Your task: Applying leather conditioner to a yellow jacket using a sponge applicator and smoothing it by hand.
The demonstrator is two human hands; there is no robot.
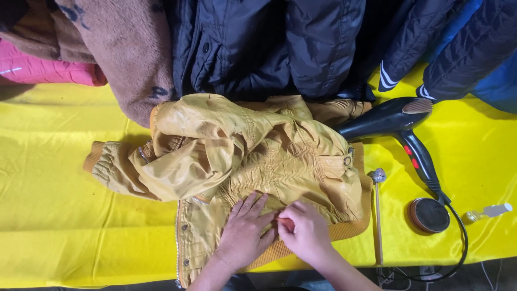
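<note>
At the far left we see a pink garment (37, 69) and a brown blanket (126, 54) piled at the back of the yellow counter (54, 215). Our mustard jacket (242, 161) lies crumpled in the middle, hem toward us. Our left hand (245, 231) rests flat on it, fingers spread. Just beside and touching it, our right hand (304, 231) is pinched shut on a small orange thing (284, 222) against the fabric. Behind hang dark coats (269, 43). Further right lie a thin stick (378, 215), a black hairdryer (398, 121), a round tin (429, 215) and a small clear bottle (490, 211).
</note>
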